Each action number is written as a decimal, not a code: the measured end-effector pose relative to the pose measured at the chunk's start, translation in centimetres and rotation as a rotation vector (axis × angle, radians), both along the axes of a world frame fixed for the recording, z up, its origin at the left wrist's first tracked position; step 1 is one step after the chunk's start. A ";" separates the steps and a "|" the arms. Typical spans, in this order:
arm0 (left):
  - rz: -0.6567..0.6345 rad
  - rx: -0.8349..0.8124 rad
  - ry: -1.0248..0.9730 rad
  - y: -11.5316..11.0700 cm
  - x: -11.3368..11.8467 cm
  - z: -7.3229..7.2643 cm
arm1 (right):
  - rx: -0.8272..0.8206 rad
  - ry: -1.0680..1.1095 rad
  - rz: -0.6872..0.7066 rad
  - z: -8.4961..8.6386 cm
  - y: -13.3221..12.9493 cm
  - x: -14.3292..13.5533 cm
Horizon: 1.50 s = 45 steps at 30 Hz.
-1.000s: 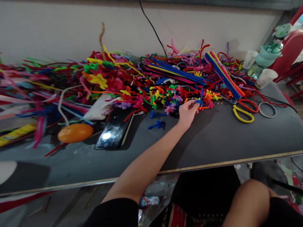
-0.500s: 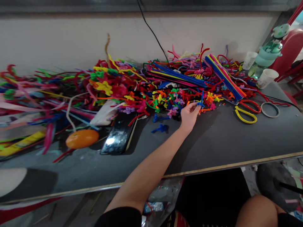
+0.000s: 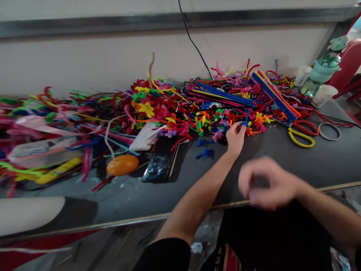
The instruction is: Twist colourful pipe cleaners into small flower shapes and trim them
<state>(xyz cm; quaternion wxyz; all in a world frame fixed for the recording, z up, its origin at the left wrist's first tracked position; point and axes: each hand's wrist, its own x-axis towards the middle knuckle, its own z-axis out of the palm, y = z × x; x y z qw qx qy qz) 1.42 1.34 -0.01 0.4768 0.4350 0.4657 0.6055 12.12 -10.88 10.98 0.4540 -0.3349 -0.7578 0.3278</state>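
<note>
My left hand (image 3: 235, 138) reaches over the desk, its thumb and fingers pinched on a blue pipe-cleaner flower (image 3: 246, 123) with a stem pointing up. Several small multicoloured pipe-cleaner flowers (image 3: 217, 135) lie just beyond it. Left of this hand, another blue pipe-cleaner flower (image 3: 206, 153) rests on the desk. My right hand (image 3: 266, 184), smeared by motion, is in the air above the front edge. Its fingers curve in a loose C away from the thumb, and I see nothing between them.
Colourful pipe cleaners (image 3: 158, 98) are heaped along the wall. Yellow- and red-handled scissors (image 3: 301, 137), a grey ring (image 3: 329, 131), paper cups (image 3: 325, 95) and a bottle (image 3: 323, 73) stand or lie right. A phone (image 3: 159, 162) and an orange fruit (image 3: 122, 165) sit left.
My right hand has come into view from the lower right. My left hand keeps its pinch on the blue flower at the same place, while the whole view has shifted left.
</note>
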 end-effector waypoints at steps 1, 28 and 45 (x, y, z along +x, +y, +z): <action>-0.007 0.015 0.037 0.0 0.0 0.0 | 0.023 -0.004 -0.052 -0.7 2.1 0.5; -0.046 0.109 0.198 0.8 0.2 0.0 | 0.341 -0.182 -0.459 -9.8 12.4 4.1; -0.021 0.130 0.231 1.1 0.0 -0.4 | 0.336 -0.178 -0.459 -9.7 12.4 3.8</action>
